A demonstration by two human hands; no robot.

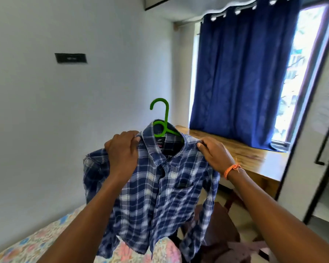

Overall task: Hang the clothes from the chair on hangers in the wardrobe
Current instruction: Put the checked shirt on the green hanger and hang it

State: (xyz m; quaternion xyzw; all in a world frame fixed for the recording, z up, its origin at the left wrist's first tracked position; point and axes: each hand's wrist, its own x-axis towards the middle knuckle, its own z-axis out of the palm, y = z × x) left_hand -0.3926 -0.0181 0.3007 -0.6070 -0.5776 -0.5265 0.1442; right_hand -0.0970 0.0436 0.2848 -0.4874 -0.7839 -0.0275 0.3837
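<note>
A blue and white checked shirt [156, 190] hangs in front of me on a green plastic hanger [162, 118], whose hook sticks up out of the collar. My left hand [123, 150] grips the shirt's left shoulder, fingers curled over the cloth. My right hand [214, 154], with an orange thread at the wrist, pinches the right shoulder. The shirt's sleeves hang loose below. A dark chair [218, 230] with a brownish garment [241, 249] on it shows behind the shirt at the lower right. The wardrobe's inside is out of view.
A bed with a flowered cover [36, 243] lies at the lower left. A wooden ledge [251, 156] runs under the window with its blue curtain [241, 76]. A white door with a black handle [325, 145] stands at the right edge.
</note>
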